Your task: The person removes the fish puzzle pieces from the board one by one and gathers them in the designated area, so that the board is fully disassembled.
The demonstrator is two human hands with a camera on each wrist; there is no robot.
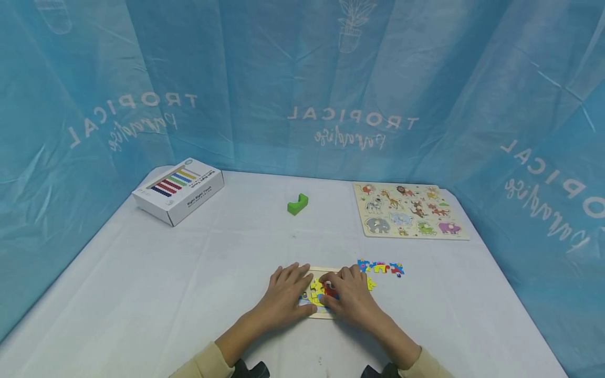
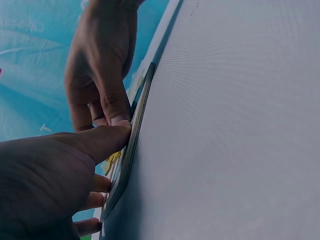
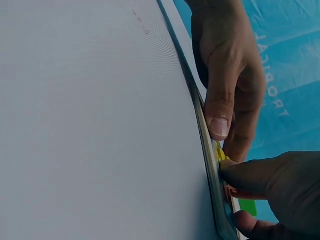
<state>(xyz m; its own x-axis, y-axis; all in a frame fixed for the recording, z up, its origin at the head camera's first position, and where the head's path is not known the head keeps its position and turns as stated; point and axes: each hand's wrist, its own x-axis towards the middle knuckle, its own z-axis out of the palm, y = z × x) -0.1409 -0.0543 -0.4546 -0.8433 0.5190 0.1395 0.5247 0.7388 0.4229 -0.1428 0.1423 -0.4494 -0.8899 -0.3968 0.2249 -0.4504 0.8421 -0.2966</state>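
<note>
Puzzle board flat, near edge crosswise; right hand obscures long axis.

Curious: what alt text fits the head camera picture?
A person's left hand rests on a small jigsaw puzzle while the right hand curls round a red piece. Loose pieces lie nearby on a white table; beyond are a white box, green block and animal puzzle board.

At the lower centre of the head view, the left hand and right hand are covering both ends of the puzzle board — part of its picture is hiding underneath. A red piece is showing only partly under the right hand's fingers. The sleeves are running off the bottom edge. Left of centre, the white box's smallest print is blurring — too small to read.
</note>
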